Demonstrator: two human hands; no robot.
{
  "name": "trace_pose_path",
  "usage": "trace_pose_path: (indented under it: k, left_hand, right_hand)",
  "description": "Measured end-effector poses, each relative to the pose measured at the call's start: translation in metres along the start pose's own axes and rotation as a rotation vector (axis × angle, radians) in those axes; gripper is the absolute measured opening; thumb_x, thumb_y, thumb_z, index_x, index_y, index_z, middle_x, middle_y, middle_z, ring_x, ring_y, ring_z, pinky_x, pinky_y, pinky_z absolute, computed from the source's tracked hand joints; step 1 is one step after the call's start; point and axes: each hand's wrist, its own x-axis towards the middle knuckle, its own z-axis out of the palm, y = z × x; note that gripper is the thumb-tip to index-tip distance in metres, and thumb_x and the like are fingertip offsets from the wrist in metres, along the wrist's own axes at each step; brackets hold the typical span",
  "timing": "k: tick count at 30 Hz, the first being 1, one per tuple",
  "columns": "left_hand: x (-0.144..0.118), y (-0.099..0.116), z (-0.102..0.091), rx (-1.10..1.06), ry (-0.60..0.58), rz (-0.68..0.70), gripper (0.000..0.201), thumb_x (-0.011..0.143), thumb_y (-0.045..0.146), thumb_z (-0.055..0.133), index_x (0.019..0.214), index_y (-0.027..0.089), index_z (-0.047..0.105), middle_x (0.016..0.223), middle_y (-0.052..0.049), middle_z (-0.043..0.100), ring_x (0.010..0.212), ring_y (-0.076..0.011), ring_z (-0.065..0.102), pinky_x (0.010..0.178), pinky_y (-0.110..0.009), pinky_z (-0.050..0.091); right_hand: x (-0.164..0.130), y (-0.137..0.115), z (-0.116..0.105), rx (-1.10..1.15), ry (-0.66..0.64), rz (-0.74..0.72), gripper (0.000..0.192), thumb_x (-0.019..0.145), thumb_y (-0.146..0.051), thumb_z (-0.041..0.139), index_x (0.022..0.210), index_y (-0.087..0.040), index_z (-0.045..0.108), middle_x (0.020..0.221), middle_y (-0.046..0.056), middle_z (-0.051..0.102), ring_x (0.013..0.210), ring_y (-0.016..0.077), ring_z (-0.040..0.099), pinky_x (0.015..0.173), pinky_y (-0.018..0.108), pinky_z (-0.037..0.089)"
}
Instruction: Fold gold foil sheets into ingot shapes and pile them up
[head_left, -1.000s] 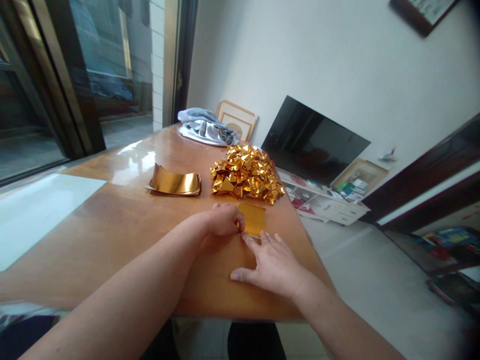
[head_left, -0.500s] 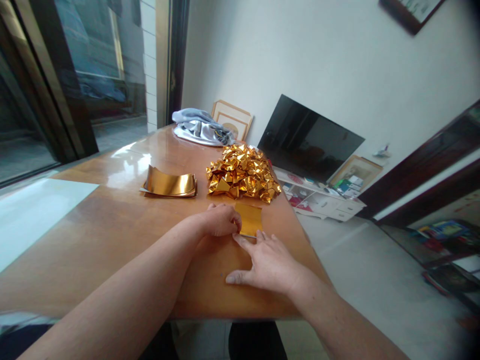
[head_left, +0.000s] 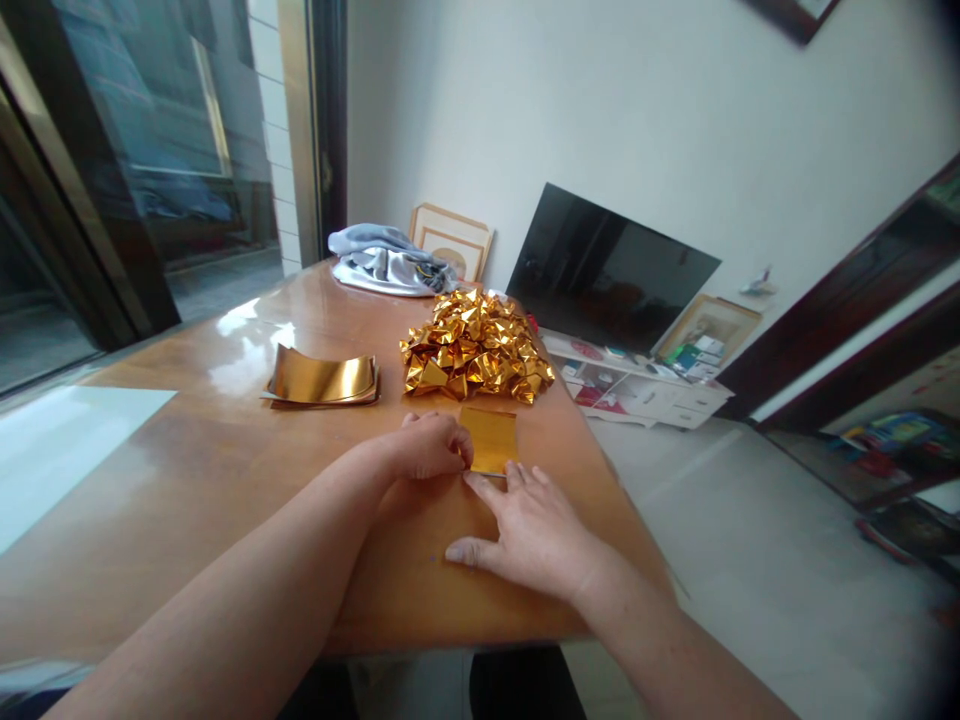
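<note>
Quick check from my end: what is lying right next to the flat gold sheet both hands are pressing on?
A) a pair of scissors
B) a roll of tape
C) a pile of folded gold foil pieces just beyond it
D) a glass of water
C: the pile of folded gold foil pieces sits just beyond the flat gold sheet, where the left hand and right hand press on the table.

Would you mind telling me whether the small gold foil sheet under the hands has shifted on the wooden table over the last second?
No. The small gold foil sheet sits just below the heap of folded gold foil pieces, as before; only the camera moved.
</note>
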Motion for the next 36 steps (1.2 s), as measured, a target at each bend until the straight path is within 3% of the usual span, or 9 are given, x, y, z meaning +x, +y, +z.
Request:
trace_pose_path:
  k: [4,11,21,28,31,33,36]
  left_hand:
    - [0.0,-0.001,0.001,0.001,0.011,0.011,0.021,0.079,0.034,0.06,0.091,0.032,0.077,0.092,0.0,0.074,0.096,-0.0237,0.062,0.09,-0.038,0.04]
    - [-0.001,-0.003,0.001,-0.004,0.004,0.012,0.023,0.078,0.029,0.059,0.094,0.03,0.076,0.094,0.001,0.075,0.094,-0.0223,0.063,0.09,-0.036,0.04]
    - [-0.002,-0.005,0.001,-0.017,-0.006,0.0,0.024,0.079,0.027,0.056,0.093,0.031,0.075,0.098,0.001,0.075,0.094,-0.022,0.064,0.091,-0.038,0.039]
    - [-0.001,-0.007,0.004,-0.007,0.005,-0.006,0.024,0.077,0.024,0.058,0.09,0.032,0.076,0.099,0.002,0.074,0.097,-0.0232,0.063,0.091,-0.038,0.04]
    - [0.0,-0.008,0.005,0.002,0.03,0.026,0.026,0.076,0.022,0.057,0.09,0.032,0.077,0.099,0.001,0.074,0.097,-0.023,0.062,0.088,-0.035,0.04]
    - [0.001,-0.008,0.005,0.012,0.037,0.053,0.026,0.076,0.021,0.057,0.088,0.032,0.077,0.097,0.001,0.074,0.096,-0.0228,0.062,0.085,-0.033,0.041]
    - [0.001,-0.006,0.006,0.026,0.056,0.081,0.027,0.075,0.018,0.057,0.088,0.031,0.077,0.095,0.0,0.073,0.094,-0.0225,0.061,0.082,-0.032,0.04]
  right_hand:
    - [0.001,0.002,0.002,0.0,0.05,0.011,0.099,0.078,-0.088,0.037,0.153,-0.022,0.037,0.146,0.022,0.049,0.136,0.0388,0.043,0.113,0.054,0.023]
    - [0.002,0.003,0.005,-0.027,0.111,0.041,0.089,0.084,-0.085,0.031,0.143,-0.022,0.052,0.14,0.02,0.056,0.133,0.0369,0.046,0.115,0.057,0.016]
    - [-0.015,0.038,0.016,-0.019,0.154,0.118,0.088,0.087,-0.081,0.029,0.146,-0.019,0.05,0.155,0.017,0.039,0.147,0.0368,0.026,0.117,0.055,0.014]
    - [-0.024,0.055,0.019,0.02,0.194,0.11,0.078,0.091,-0.075,0.035,0.142,-0.019,0.055,0.153,0.015,0.043,0.144,0.0347,0.033,0.117,0.052,0.019]
    - [-0.02,0.059,0.017,0.088,0.311,0.083,0.057,0.098,-0.061,0.037,0.125,-0.019,0.066,0.142,0.014,0.056,0.134,0.03,0.047,0.111,0.044,0.031]
    - [-0.014,0.06,0.016,0.152,0.405,0.089,0.042,0.103,-0.046,0.036,0.107,-0.02,0.069,0.12,0.012,0.068,0.114,0.0246,0.06,0.097,0.036,0.041]
    - [0.002,0.062,0.019,0.205,0.489,0.086,0.032,0.103,-0.03,0.037,0.088,-0.021,0.064,0.091,0.007,0.07,0.09,0.0202,0.061,0.079,0.029,0.042]
